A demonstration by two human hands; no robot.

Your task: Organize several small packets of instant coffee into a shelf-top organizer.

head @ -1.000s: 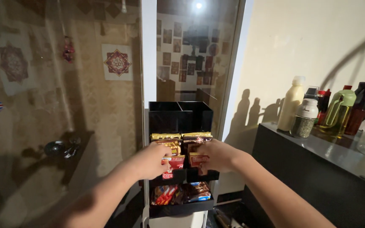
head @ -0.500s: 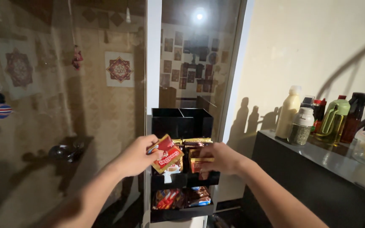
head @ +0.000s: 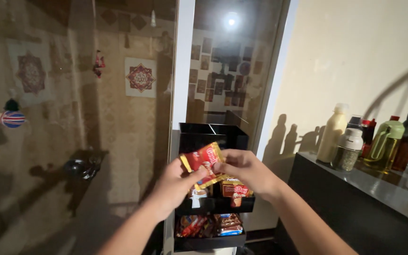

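Above the black tiered rack (head: 212,204), our left hand (head: 178,182) and right hand (head: 244,171) both pinched one red sachet (head: 204,162) — opposed pulling might tear it, we judged.

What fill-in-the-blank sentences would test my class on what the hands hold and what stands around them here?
1. Both hands, the left hand and the right hand, hold one red and gold ____.
2. The sachet is held in front of a black ____ with tiers.
3. The white bottle stands on the counter to the ____ of the rack.

Missing words: sachet; rack; right
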